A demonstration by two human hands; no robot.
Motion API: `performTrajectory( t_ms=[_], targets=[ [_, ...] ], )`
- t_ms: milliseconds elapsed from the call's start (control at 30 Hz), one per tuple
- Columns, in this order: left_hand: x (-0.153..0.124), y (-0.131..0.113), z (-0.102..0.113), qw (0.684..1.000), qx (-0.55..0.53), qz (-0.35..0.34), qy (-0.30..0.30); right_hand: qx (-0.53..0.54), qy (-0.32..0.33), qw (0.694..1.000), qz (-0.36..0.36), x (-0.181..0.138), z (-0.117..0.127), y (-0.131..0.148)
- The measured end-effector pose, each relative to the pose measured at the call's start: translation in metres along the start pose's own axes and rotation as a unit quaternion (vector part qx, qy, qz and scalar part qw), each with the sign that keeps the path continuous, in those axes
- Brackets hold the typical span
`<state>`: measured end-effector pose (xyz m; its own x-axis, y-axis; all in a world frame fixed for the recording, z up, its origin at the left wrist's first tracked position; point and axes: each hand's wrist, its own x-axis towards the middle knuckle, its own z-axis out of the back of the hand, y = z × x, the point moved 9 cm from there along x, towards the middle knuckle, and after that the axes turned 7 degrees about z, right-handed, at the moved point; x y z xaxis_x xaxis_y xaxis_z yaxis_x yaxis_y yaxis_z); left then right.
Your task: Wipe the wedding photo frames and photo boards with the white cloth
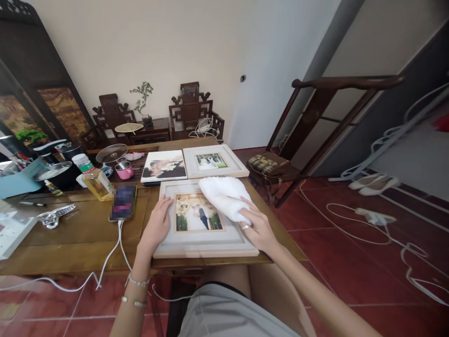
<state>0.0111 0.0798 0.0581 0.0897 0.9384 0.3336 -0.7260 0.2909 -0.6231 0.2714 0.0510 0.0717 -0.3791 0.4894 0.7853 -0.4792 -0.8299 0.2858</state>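
Observation:
A framed wedding photo with a wide pale mat lies flat on the table in front of me. My left hand grips its left edge, the fingers resting on the border. In my right hand, which wears a ring, is a white cloth. The cloth lies bunched over the upper right part of the frame and covers that corner of the photo. Just beyond are a second framed photo and a photo panel, side by side.
A phone with a white charging cable lies left on the wooden table. Near it stand an oil-coloured bottle, a pink cup and a clear hair clip. A wooden chair carrying a plaid bag is at the right.

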Motion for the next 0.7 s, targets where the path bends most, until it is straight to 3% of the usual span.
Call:
performTrajectory(
  t_ms=[467,700],
  targets=[
    [-0.0009,-0.0025,0.0025,0.999,-0.009,0.032,0.014,-0.002,0.02,1.0,-0.014,-0.0023,-0.0001,-0.0044],
    [0.0013,-0.0061,0.0031,0.999,0.001,0.031,0.024,-0.025,0.051,0.998,0.012,-0.0012,-0.0036,-0.0003]
  ],
)
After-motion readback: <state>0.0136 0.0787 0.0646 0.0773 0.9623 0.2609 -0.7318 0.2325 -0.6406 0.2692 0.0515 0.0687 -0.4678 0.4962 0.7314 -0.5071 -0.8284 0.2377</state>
